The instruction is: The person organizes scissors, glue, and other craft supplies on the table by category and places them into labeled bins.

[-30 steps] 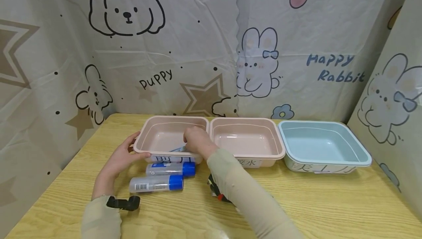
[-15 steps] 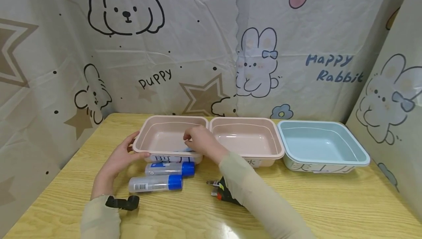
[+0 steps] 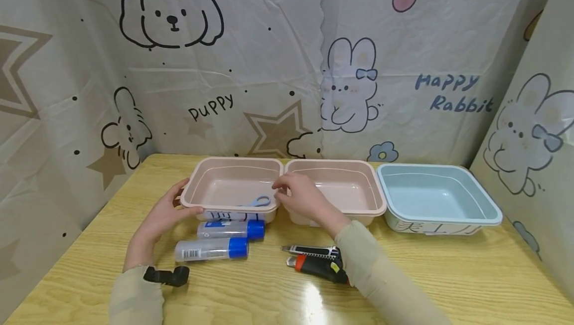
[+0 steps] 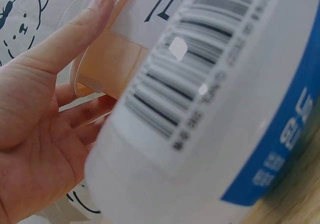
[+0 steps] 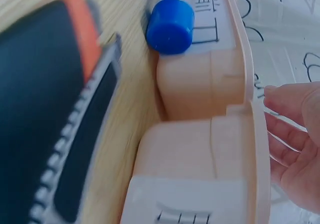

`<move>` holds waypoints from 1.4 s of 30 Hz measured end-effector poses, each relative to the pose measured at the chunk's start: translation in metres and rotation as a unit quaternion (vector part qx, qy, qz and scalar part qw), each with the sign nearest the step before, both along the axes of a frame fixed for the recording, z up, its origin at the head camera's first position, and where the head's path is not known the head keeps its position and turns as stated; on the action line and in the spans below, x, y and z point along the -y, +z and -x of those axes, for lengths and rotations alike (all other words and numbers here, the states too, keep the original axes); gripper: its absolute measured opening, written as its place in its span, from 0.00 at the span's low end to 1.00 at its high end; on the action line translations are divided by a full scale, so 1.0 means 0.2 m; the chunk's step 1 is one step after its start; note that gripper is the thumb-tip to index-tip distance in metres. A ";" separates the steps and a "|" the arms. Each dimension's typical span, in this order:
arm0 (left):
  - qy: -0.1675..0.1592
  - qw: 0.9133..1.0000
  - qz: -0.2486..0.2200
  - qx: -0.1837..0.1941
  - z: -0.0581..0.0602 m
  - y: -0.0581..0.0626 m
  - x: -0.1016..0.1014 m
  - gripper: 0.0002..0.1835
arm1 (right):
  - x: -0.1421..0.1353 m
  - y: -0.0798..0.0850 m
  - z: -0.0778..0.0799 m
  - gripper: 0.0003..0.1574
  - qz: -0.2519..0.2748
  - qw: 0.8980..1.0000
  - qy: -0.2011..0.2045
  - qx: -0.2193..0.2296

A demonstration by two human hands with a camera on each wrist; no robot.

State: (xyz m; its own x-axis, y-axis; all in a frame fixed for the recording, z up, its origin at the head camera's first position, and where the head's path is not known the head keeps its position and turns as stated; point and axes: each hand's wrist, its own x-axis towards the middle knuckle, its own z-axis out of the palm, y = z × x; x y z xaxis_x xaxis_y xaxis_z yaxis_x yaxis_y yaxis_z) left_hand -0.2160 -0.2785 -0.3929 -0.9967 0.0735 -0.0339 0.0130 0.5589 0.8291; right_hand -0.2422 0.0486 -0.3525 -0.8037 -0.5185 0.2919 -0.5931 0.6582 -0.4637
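Table (image 3: 484, 275): yellowish wood grain. Along it, glossy plastic bins, rounded corners: left pink bin (image 3: 242, 173), middle pink bin (image 3: 336, 173), blue bin (image 3: 432, 178). Left hand (image 3: 167, 214) holds the left pink bin's corner, thumb at front. Right hand (image 3: 301, 196) above the middle pink bin, grasping nothing, fingers loosely bent, thumb apart. Scissors (image 3: 255, 203): pale-blue looped handle, inside the left pink bin; blades largely hidden by its front wall.

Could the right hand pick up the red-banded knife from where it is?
Probably yes: the right hand appears empty, and nothing seems to lie on the red-banded knife. It would likely need to draw back from the middle box, since the right sleeve hides the knife's end in the head view.
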 end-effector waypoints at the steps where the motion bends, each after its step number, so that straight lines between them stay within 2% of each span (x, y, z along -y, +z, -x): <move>1: 0.000 1.000 -0.002 -0.001 0.00 0.00 0.00 0.53 | -0.02 0.00 0.00 0.10 0.001 1.000 -0.003 -0.008; 11: -0.002 1.000 -0.004 -0.005 0.00 0.00 0.00 0.52 | -0.26 -0.03 -0.09 0.13 0.006 0.997 -0.068 -0.021; 19: -0.007 1.000 0.003 -0.007 -0.01 0.01 -0.01 0.52 | -0.46 -0.03 -0.14 0.16 0.011 0.994 -0.096 -0.043; 23: -0.003 1.000 0.000 -0.004 -0.01 0.00 -0.01 0.52 | -0.56 -0.02 -0.17 0.19 0.006 0.988 -0.145 -0.050; 28: 0.004 1.000 -0.008 0.000 -0.01 0.00 -0.01 0.54 | -0.69 0.00 -0.22 0.22 0.018 0.980 -0.199 -0.025; 37: -0.002 1.000 -0.020 -0.010 0.00 0.00 0.00 0.52 | -0.97 -0.04 -0.25 0.36 0.035 0.980 -0.195 0.000; 42: -0.004 1.000 -0.015 -0.008 0.01 -0.01 0.01 0.52 | -1.09 -0.05 -0.28 0.40 0.050 0.979 -0.200 0.001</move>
State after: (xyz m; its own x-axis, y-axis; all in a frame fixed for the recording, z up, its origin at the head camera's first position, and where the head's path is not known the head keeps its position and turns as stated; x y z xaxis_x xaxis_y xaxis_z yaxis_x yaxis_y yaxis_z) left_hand -0.2175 -0.2805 -0.3957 -0.9966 0.0813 -0.0156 0.0303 0.5334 0.8453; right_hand -0.1867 0.2669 -0.3633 -0.9372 -0.1318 0.3229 -0.2964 0.7891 -0.5381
